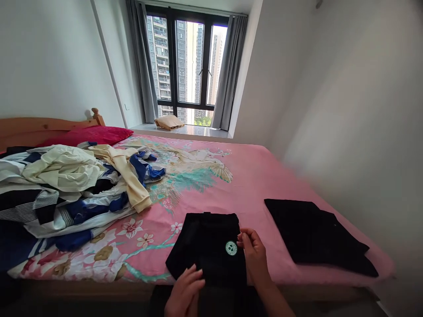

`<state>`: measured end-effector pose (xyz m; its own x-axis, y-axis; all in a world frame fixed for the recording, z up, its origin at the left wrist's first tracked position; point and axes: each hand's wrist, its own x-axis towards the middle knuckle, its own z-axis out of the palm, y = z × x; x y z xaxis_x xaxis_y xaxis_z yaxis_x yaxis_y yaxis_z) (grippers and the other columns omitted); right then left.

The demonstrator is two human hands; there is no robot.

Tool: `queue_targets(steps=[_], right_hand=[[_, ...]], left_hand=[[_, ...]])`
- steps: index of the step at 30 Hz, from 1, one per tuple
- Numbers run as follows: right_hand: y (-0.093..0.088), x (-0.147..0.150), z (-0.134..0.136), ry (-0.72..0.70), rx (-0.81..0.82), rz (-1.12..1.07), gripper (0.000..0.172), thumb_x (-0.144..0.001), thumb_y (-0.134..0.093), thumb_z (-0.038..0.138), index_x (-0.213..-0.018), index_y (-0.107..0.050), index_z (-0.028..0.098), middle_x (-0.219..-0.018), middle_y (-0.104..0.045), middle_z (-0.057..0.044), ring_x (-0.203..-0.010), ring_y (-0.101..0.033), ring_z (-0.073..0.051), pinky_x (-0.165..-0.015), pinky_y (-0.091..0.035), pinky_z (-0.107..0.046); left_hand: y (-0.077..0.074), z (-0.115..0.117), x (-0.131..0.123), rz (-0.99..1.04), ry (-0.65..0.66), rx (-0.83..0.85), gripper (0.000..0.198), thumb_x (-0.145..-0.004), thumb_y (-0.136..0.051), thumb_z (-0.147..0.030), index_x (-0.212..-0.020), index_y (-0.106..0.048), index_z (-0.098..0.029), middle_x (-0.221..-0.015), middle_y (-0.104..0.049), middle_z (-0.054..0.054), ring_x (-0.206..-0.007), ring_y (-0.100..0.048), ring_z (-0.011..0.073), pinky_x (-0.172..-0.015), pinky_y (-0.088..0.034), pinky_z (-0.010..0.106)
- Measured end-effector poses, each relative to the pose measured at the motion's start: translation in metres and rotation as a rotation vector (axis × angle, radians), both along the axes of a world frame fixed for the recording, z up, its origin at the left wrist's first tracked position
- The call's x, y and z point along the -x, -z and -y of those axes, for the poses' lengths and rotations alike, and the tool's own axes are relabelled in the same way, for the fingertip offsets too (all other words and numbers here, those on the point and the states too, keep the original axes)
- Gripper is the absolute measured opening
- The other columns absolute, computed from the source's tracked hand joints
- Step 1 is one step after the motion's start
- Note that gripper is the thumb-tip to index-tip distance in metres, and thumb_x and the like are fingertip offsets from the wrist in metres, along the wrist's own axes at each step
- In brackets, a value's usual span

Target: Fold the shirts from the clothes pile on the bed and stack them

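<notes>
A folded black garment (208, 237) with a round green-and-white badge (231, 248) lies flat at the bed's near edge, directly in front of me. My right hand (254, 255) is at its right side, thumb and fingers pinched together on the edge beside the badge. Over the garment's lower left corner is my left hand (185, 290), fingers stretched out and grasping nothing; whether it touches the cloth is hard to tell. Part of the garment's near edge is hidden behind the left hand.
Another black garment (320, 235) lies flat on the pink bedsheet (251, 176) to the right. A loose heap of clothes (66, 176) covers the left side, near a red pillow (99, 133). On the windowsill sits a folded tan cloth (169, 122). A wall borders the bed's right side.
</notes>
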<state>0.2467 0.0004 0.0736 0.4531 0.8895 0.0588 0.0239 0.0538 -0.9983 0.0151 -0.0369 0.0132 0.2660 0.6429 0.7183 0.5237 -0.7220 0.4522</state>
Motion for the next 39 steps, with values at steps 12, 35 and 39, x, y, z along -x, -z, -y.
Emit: queue_targets(steps=[12, 35, 39], right_hand=[[0.055, 0.0, -0.036, -0.377, 0.115, 0.783, 0.042, -0.085, -0.049, 0.037, -0.125, -0.056, 0.024, -0.141, -0.044, -0.006, -0.137, -0.026, -0.031, -0.111, -0.009, -0.059], [0.092, -0.045, -0.007, 0.099, -0.015, 0.0, 0.033, -0.08, -0.057, 0.04, -0.103, -0.061, 0.017, -0.107, -0.064, -0.008, -0.105, -0.058, -0.022, -0.097, -0.044, -0.039], [0.09, -0.049, -0.01, 0.105, -0.053, -0.05, 0.031, -0.08, -0.057, 0.039, -0.1, -0.061, 0.016, -0.101, -0.065, -0.008, -0.1, -0.06, -0.021, -0.093, -0.046, -0.038]], left_hand=[[0.016, -0.138, 0.001, -0.632, -0.077, 0.345, 0.049, -0.092, -0.036, -0.037, -0.14, -0.029, -0.037, -0.148, -0.035, 0.0, -0.139, -0.025, 0.0256, -0.11, -0.017, 0.059], [-0.03, -0.158, 0.023, -0.14, -0.27, 1.136, 0.056, -0.053, -0.066, -0.05, -0.09, -0.059, -0.01, -0.089, -0.07, 0.015, -0.093, -0.065, 0.0362, -0.079, -0.05, 0.042], [-0.047, -0.156, 0.015, 0.003, -0.057, 1.348, 0.04, -0.055, -0.065, -0.046, -0.08, -0.063, -0.016, -0.074, -0.072, 0.008, -0.079, -0.069, 0.0297, -0.072, -0.055, 0.036]])
